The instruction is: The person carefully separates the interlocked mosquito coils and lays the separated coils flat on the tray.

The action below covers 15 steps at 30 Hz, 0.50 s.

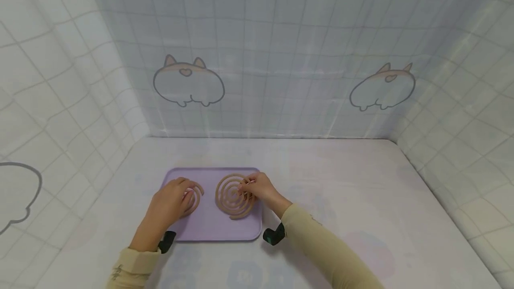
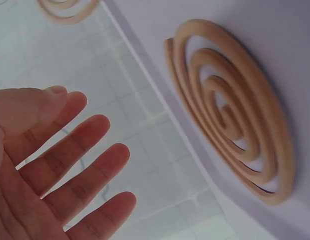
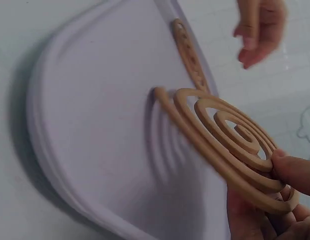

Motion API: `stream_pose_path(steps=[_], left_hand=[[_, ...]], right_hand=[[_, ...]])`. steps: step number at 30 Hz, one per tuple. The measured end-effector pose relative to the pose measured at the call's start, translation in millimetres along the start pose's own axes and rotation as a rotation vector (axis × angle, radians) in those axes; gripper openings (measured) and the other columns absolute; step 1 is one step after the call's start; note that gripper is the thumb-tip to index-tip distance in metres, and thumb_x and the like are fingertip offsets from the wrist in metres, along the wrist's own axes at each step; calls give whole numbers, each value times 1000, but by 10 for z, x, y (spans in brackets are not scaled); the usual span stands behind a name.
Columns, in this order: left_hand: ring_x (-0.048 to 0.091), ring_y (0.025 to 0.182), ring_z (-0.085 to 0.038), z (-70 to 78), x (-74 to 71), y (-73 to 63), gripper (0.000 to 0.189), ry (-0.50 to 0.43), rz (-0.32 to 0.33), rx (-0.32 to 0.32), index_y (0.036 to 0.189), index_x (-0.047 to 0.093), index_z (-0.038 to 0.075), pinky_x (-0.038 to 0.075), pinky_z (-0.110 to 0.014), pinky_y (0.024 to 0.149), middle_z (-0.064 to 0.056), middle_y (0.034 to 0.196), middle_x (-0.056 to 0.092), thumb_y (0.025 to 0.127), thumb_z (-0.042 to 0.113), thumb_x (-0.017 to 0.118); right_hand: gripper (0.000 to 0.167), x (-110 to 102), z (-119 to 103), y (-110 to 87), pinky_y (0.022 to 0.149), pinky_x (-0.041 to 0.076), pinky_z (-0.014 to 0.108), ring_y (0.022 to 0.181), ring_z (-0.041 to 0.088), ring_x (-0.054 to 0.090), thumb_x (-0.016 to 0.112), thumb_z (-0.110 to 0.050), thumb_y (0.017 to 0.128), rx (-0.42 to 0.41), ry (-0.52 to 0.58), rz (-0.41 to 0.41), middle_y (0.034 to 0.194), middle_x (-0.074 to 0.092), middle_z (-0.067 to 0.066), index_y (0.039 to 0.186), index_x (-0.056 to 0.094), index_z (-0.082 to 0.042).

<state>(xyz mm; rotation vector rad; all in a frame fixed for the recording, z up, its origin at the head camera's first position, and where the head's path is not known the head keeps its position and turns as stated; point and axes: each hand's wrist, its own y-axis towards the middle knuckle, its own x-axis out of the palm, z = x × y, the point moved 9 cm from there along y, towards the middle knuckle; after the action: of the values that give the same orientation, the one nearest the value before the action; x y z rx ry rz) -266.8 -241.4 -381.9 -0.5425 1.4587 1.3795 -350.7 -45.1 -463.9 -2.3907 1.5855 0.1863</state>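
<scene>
A tan spiral mosquito coil point(image 3: 215, 160) is pinched at its edge between the thumb and fingers of my right hand point(image 1: 263, 188). It tilts over the right half of a lilac tray point(image 1: 209, 231), casting a shadow there in the right wrist view. Flat on the tray's left part lies a second mosquito coil point(image 2: 232, 131), partly hidden by my left hand point(image 1: 170, 202) in the head view. That hand hovers above it with nothing in its grasp. Its fingers are spread and nearly straight in the left wrist view, apart from the coil.
The tray sits on a pale table point(image 1: 329, 182) and has a low raised rim. Tiled-pattern walls point(image 1: 281, 101) with animal drawings close in the back and both sides. Dark wrist devices point(image 1: 274, 234) show under both forearms near the tray's front edge.
</scene>
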Motion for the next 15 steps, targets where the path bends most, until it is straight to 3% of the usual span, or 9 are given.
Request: stream_pose_path(steps=[6,11,15], left_hand=[[61,83,-30,67,-42,82,10,-24,45,3,89,67,4,49,-45,65,-10,90,64,79,3,65],[61,82,-30,112,-15,137,9,-35,44,22,89,66,3,48,-44,71,-11,90,64,80,4,65],[61,86,-29,128,33,183,9,-47,10,-4,90,66,4,47,-43,75,-10,93,64,81,5,63]], right_hand=[[11,78,18,34,40,38,19,43,6,44,69,-16,82,-79,-209,48,60,59,-3,83,68,-6],[11,97,-34,36,43,38,18,48,5,45,68,-16,82,-172,-376,83,61,55,-4,83,67,-5],[24,118,-88,17,51,43,21,60,9,51,71,-20,81,-224,-547,123,77,62,2,96,67,-2]])
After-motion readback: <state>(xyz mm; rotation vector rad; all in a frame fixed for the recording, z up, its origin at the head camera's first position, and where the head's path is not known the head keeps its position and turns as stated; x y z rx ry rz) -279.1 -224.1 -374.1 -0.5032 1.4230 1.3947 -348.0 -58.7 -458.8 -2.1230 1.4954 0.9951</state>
